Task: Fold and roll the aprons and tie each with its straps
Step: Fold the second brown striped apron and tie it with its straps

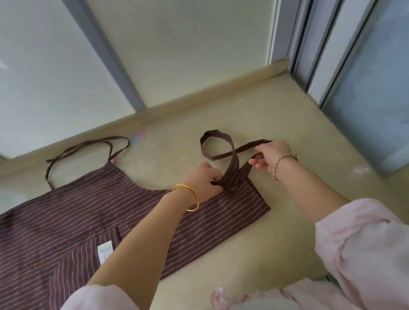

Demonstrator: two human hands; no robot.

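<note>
Apron (49,235) is lying flat on the floor (286,119) and running off the left frame edge, with its lower part cut off. The left forearm is covering a strip of it. White label (105,252) text is too small to read. Left hand (204,182) fingertips are hiding under the fabric; its fingers are curling round the strap (215,136) base at the apron's right corner. Right hand (272,155), just beside it, is pinching the same strap further along. The strap is looping beyond both hands. Neck loop (83,148) is lying well apart, far left.
</note>
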